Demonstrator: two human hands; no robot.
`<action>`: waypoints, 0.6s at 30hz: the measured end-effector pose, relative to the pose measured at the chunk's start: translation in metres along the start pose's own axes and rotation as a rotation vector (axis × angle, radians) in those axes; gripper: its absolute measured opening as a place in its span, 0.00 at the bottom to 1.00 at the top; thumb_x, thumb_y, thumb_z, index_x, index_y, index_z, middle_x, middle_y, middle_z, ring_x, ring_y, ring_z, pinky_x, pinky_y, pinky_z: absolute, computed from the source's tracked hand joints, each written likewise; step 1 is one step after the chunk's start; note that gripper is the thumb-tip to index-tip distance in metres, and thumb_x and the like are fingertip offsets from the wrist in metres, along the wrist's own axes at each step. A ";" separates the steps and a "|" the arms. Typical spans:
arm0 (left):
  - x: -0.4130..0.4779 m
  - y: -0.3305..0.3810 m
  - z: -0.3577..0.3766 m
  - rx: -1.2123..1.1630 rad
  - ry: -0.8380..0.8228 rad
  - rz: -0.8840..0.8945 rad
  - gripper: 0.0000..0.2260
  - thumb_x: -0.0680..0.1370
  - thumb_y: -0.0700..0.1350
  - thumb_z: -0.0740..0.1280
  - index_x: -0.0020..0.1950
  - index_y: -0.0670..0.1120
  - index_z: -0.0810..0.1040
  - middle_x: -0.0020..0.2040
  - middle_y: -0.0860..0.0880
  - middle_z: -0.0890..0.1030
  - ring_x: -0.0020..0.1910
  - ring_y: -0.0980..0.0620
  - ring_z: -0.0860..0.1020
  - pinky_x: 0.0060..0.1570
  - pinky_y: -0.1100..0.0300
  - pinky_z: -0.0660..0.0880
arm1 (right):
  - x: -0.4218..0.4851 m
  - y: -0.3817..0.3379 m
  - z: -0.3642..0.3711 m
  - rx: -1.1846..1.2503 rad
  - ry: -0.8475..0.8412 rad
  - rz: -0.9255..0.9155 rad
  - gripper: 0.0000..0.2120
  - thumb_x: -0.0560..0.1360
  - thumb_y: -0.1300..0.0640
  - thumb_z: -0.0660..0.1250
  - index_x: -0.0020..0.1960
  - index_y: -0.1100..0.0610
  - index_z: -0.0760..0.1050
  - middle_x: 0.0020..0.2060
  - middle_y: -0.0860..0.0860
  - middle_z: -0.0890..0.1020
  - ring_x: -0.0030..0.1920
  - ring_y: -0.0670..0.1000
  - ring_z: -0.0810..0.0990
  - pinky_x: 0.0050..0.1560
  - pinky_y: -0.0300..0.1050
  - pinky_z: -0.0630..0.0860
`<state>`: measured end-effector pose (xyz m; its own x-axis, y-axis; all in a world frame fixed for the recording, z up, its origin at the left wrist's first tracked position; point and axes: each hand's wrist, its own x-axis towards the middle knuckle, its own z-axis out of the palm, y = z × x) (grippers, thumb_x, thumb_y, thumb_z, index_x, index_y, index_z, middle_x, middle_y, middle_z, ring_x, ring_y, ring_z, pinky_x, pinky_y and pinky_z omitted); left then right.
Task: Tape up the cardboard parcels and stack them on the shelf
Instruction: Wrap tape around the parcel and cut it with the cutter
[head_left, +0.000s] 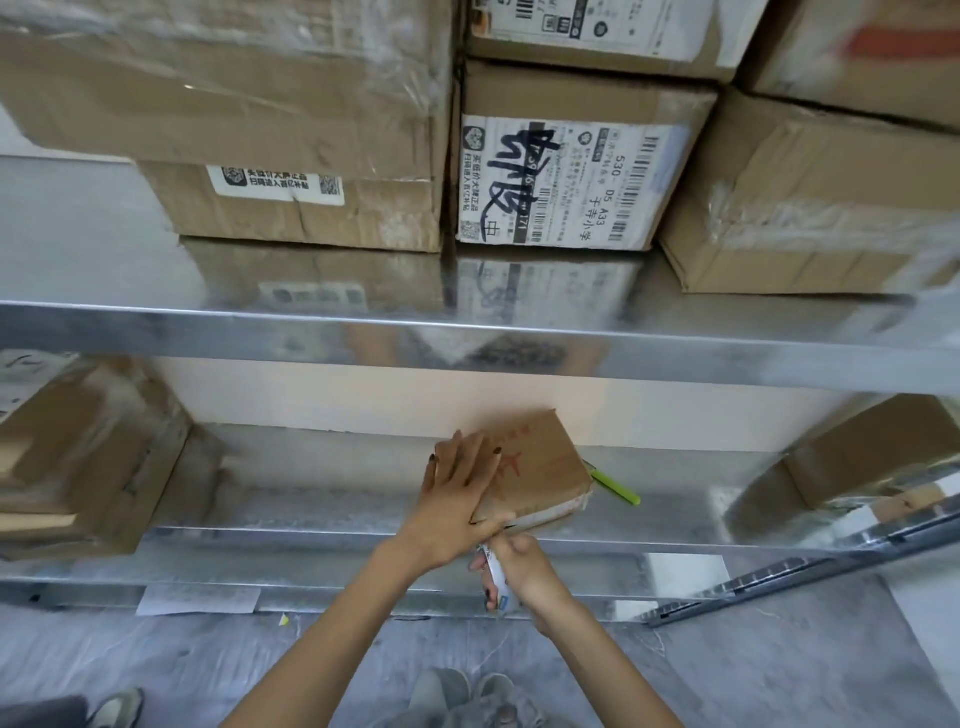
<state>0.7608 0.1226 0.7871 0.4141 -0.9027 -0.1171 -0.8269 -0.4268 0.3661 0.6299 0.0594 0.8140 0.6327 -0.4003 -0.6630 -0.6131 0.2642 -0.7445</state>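
Note:
A small flat cardboard parcel (540, 462) with red print lies on the lower metal shelf (322, 499), near its front edge. My left hand (457, 488) rests flat on the parcel's left part, fingers straight. Just below the parcel's near edge, my right hand (519, 566) grips a roll of tape (496, 577), which is mostly hidden by the fingers. A green pen-like object (615, 486) lies on the shelf just right of the parcel.
Several taped cardboard boxes (566, 176) are stacked on the upper shelf (467, 322). More boxes sit at the lower shelf's left (83, 457) and right (872, 452) ends. A metal rail (779, 577) leans at the lower right. Shoes (462, 686) stand on the grey floor.

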 end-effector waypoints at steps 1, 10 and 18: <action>-0.001 0.000 0.001 0.045 -0.051 -0.020 0.44 0.70 0.76 0.46 0.79 0.54 0.43 0.77 0.52 0.33 0.75 0.47 0.29 0.72 0.46 0.35 | -0.002 0.001 0.000 -0.003 -0.027 -0.008 0.24 0.82 0.51 0.51 0.38 0.62 0.77 0.23 0.56 0.73 0.23 0.50 0.72 0.28 0.37 0.72; 0.000 0.000 -0.007 0.187 -0.115 0.010 0.48 0.67 0.76 0.37 0.79 0.48 0.44 0.79 0.45 0.39 0.77 0.40 0.37 0.73 0.44 0.56 | -0.033 0.028 -0.021 -0.009 -0.156 -0.207 0.16 0.82 0.52 0.54 0.49 0.59 0.77 0.38 0.53 0.83 0.44 0.45 0.79 0.50 0.31 0.71; 0.006 -0.002 -0.037 -0.075 -0.202 0.010 0.26 0.83 0.58 0.52 0.79 0.51 0.55 0.80 0.51 0.52 0.78 0.43 0.51 0.73 0.49 0.59 | -0.046 0.005 -0.016 -0.101 -0.148 -0.394 0.16 0.82 0.53 0.54 0.46 0.59 0.78 0.35 0.52 0.85 0.42 0.45 0.81 0.54 0.38 0.72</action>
<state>0.7790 0.1202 0.8202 0.3153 -0.9026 -0.2930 -0.7967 -0.4195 0.4350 0.5899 0.0656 0.8421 0.8841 -0.3211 -0.3396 -0.3500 0.0265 -0.9364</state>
